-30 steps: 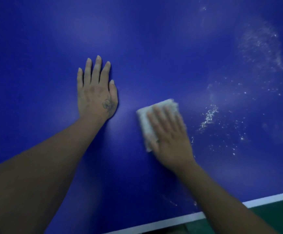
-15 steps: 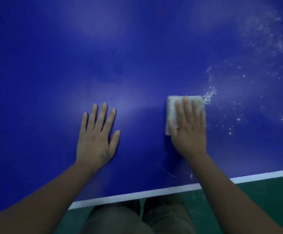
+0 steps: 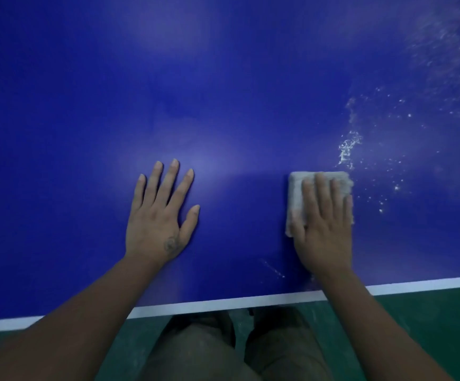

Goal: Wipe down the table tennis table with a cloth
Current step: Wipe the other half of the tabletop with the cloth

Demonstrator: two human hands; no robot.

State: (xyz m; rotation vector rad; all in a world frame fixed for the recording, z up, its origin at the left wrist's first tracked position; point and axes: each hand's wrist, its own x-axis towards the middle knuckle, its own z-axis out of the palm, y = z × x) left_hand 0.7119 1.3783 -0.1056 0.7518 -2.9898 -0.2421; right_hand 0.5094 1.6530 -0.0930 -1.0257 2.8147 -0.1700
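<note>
- nearest, under my wrists: white edge line [image 3: 223, 303].
- my left hand [image 3: 159, 218] lies flat, fingers spread, empty.
- my right hand [image 3: 323, 232] presses straight fingers on a folded, fuzzy off-white cloth [image 3: 296, 188], flat on the blue table [image 3: 223, 100].
- just beyond those fingertips: white dust [image 3: 347, 149].

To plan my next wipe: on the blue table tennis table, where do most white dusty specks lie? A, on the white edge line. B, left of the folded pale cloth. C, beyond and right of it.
C: the white dusty specks scatter beyond and right of the folded pale cloth under the right hand.
</note>
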